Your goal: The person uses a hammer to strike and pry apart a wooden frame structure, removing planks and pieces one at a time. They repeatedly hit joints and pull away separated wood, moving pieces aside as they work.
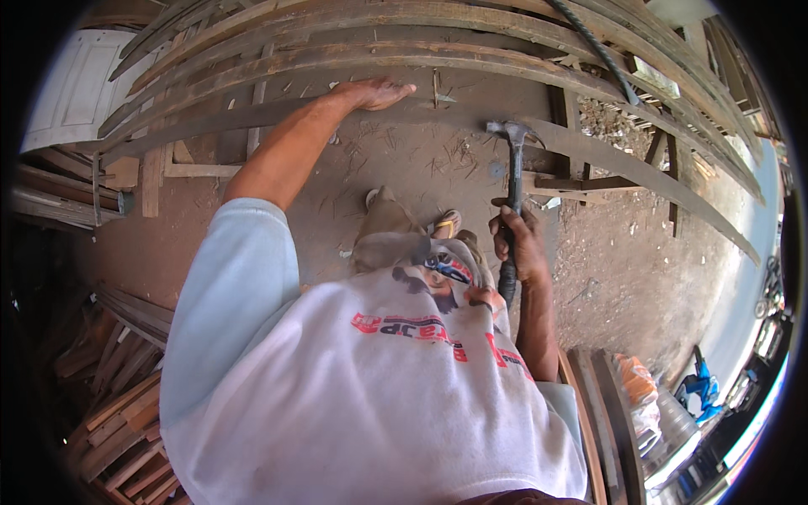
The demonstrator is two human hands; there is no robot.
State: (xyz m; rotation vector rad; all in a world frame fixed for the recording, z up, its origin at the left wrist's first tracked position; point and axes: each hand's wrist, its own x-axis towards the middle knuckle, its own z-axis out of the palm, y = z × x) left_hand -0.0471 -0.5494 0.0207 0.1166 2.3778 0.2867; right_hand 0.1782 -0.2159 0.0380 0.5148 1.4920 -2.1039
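Note:
A claw hammer [516, 164] stands head-up in my right hand [523, 240], the fingers wrapped around its dark grip. The metal head of the hammer overlaps the nearest long plank [640, 171] in view; whether they touch I cannot tell. My left arm reaches forward, and my left hand [379, 93] lies over that same plank with fingers stretched out to the right. Nothing shows in the left hand, though its underside is hidden. Just beyond my fingertips is a thin upright sliver [436, 88].
Several long timbers [362, 55] run across the far side on wooden supports [568, 126]. Stacked wood pieces [126, 429] fill the lower left. Boards [602, 421] and an orange-and-white sack [638, 391] stand at lower right. A white panelled door [76, 84] is at far left. Shavings litter the floor.

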